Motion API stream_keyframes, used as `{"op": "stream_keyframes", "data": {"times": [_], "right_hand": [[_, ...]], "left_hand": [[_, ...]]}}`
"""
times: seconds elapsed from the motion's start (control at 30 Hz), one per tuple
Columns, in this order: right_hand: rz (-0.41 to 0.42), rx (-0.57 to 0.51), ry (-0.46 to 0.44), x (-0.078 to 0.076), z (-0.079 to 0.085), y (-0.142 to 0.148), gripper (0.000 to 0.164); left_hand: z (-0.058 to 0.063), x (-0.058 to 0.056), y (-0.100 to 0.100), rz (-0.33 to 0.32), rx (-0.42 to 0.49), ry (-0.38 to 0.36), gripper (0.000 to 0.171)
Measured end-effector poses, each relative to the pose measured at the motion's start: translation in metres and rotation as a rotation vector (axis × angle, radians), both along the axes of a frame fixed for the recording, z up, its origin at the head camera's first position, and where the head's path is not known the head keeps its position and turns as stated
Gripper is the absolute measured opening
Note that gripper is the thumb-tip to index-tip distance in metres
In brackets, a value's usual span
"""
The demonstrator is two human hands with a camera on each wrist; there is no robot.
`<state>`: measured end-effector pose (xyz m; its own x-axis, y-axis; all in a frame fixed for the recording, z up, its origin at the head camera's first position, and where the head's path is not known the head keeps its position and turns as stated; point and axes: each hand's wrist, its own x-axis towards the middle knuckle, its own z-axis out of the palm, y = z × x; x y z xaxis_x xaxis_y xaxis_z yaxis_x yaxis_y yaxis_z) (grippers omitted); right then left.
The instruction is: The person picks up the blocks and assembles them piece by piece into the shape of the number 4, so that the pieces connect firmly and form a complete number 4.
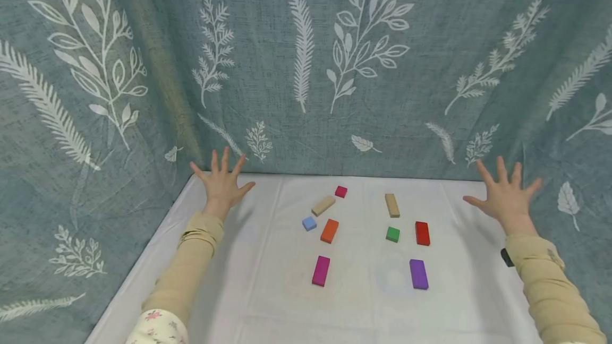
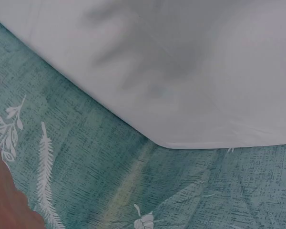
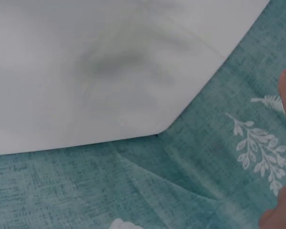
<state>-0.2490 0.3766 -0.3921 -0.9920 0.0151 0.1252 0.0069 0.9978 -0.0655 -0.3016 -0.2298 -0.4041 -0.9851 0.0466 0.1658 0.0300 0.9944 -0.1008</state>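
Both hands are held out with fingers spread and nothing in them. The left hand [image 1: 222, 187] is over the table's far left corner, the right hand [image 1: 507, 198] over the far right. Between them lie small blocks, apart from either hand. On the left are a crimson block [image 1: 341, 191], a wooden block [image 1: 323, 205], a light blue block [image 1: 309, 223], an orange block [image 1: 329, 231] and a magenta block [image 1: 321, 271]. To the right lie another wooden block [image 1: 392, 205], a green block [image 1: 393, 234], a red block [image 1: 423, 233] and a purple block [image 1: 418, 274].
A white cloth [image 1: 282, 296] covers the table. Grey-green curtains [image 1: 268, 68] with white leaf prints hang behind it and at both sides. In the wrist views, hand shadows fall on the white tabletop [image 2: 248, 95] near its corners.
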Motion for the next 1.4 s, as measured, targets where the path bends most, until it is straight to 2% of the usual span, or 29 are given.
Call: {"op": "stream_keyframes", "data": {"times": [0.2, 0.53, 0.97, 1.2, 1.4], "right_hand": [[0.036, 0.012, 0.005, -0.003, -0.006, -0.002, 0.102], [0.084, 0.028, 0.037, -0.002, -0.012, -0.013, 0.102], [0.127, 0.054, 0.043, 0.002, -0.022, -0.018, 0.103], [0.169, 0.079, 0.08, 0.006, -0.028, -0.025, 0.105], [0.209, 0.075, 0.087, 0.011, -0.032, -0.03, 0.106]], "left_hand": [[0.0, -0.001, 0.005, -0.042, 0.007, -0.001, 0.081], [-0.007, 0.0, 0.011, -0.095, -0.01, 0.02, 0.081], [-0.009, 0.0, 0.024, -0.141, 0.059, -0.021, 0.079], [-0.011, 0.0, 0.029, -0.19, -0.005, -0.029, 0.078], [-0.011, 0.003, 0.034, -0.243, -0.006, -0.028, 0.078]]}}
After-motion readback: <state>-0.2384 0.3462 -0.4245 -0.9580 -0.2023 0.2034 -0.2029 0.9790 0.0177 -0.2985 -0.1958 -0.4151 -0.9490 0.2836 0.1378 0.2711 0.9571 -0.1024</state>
